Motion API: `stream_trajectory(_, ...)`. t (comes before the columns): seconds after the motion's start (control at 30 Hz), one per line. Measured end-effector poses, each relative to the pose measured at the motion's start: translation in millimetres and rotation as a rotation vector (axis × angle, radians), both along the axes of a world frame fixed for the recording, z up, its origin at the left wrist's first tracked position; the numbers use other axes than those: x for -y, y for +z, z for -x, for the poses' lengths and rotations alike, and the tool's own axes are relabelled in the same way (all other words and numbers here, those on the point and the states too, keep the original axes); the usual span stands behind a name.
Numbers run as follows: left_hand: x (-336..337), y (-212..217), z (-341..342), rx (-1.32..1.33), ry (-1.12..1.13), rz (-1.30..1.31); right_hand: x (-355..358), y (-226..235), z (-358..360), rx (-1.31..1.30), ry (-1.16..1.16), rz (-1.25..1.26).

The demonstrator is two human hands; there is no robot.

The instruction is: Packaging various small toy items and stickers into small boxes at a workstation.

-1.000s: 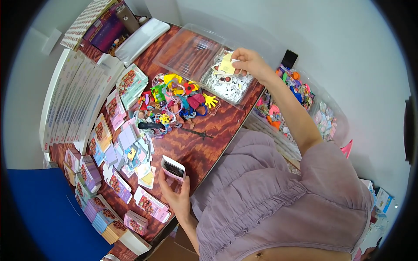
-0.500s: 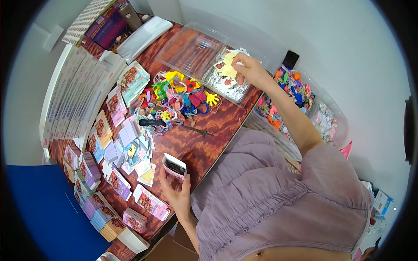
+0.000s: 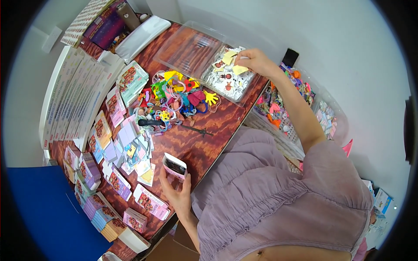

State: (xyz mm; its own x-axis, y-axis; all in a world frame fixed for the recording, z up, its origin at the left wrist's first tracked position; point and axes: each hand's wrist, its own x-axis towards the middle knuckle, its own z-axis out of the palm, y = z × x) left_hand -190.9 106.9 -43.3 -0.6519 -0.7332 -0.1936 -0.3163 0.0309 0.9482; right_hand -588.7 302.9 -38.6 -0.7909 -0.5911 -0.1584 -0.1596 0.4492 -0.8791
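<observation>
My right hand (image 3: 257, 62) reaches over a clear plastic tray (image 3: 227, 79) of small stickers and pinches a pale yellow sticker piece (image 3: 239, 69) just above it. Down near the table's front edge, my left hand (image 3: 176, 193) holds a small open pink box (image 3: 174, 166) upright. Between the two hands lies a heap of colourful plastic toys and rings (image 3: 174, 102) on the wooden table (image 3: 209, 135).
Small pink and purple packets (image 3: 130, 148) and stacked boxes (image 3: 93, 172) cover the table's left side. A clear lid (image 3: 187, 48) lies beside the sticker tray. A white basket of bright trinkets (image 3: 283, 104) stands past the right edge. Long white boxes (image 3: 69, 95) line the left.
My right hand has come down from above the sticker tray to just over it, still holding the yellow piece. My left hand has kept the pink box in place.
</observation>
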Motion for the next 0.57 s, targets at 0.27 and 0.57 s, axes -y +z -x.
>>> stream_trajectory(0.27,0,-1,-1,0.024,-0.01,0.007,-5,8,9,-0.395,0.321,-0.303)
stream_trajectory(0.57,0,-3,-7,0.019,-0.002,-0.007,-1,5,15,-0.344,0.322,-0.368)
